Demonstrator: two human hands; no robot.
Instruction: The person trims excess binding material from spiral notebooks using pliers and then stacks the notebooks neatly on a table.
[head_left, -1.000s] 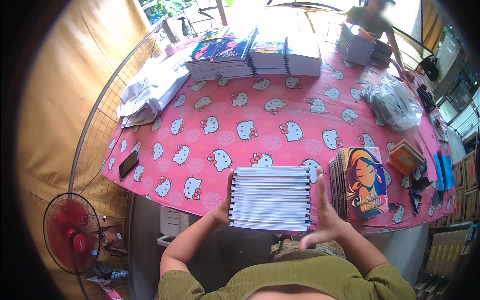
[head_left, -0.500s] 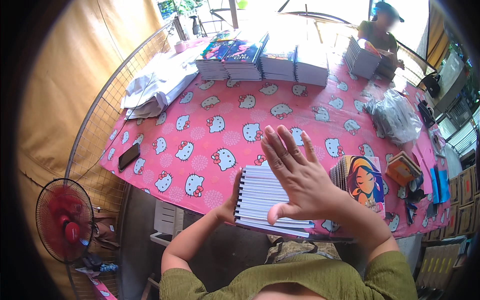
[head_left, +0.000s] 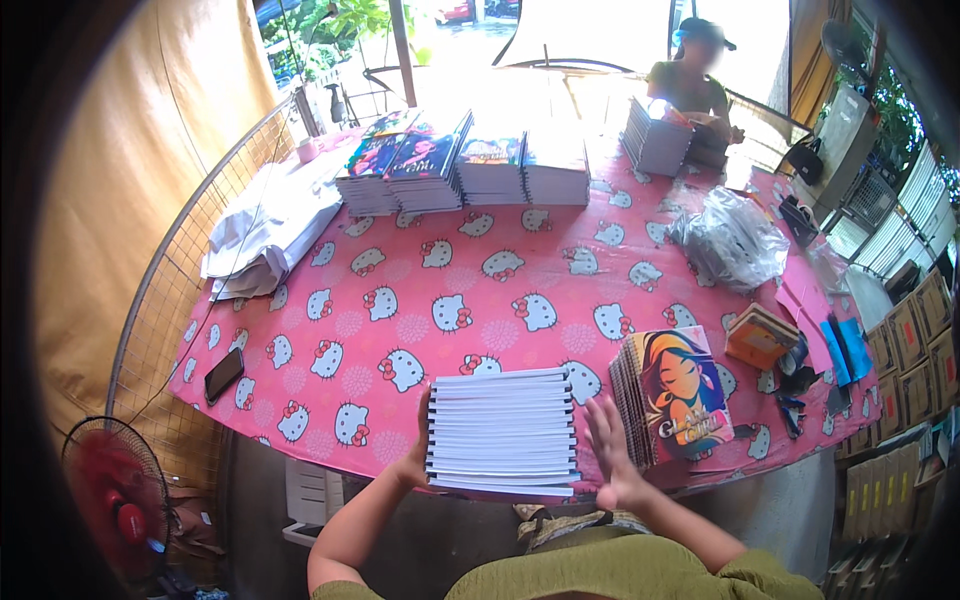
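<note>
A thick stack of spiral-bound notebooks [head_left: 500, 430] sits at the table's near edge, white page edges and dark binding coils showing. My left hand [head_left: 414, 455] holds the stack's left side, its fingers together and partly hidden by the pages. Just off the right side is my right hand [head_left: 615, 462], fingers spread and nothing in it. Close beyond it lies another pile of spiral notebooks [head_left: 682, 395], with a colourful illustrated woman on the top cover.
Tall notebook stacks [head_left: 470, 165] line the table's far side. White cloth [head_left: 270, 225] and a phone [head_left: 224, 376] lie left; crumpled clear plastic [head_left: 735, 240] and an orange-brown box [head_left: 762, 337] lie right. A person [head_left: 690, 90] sits at the far right. A fan [head_left: 120, 500] stands lower left.
My right hand has come down from above the stack to its right side. My left hand stays at the left side. The view has shifted, and the stack now appears squarer.
</note>
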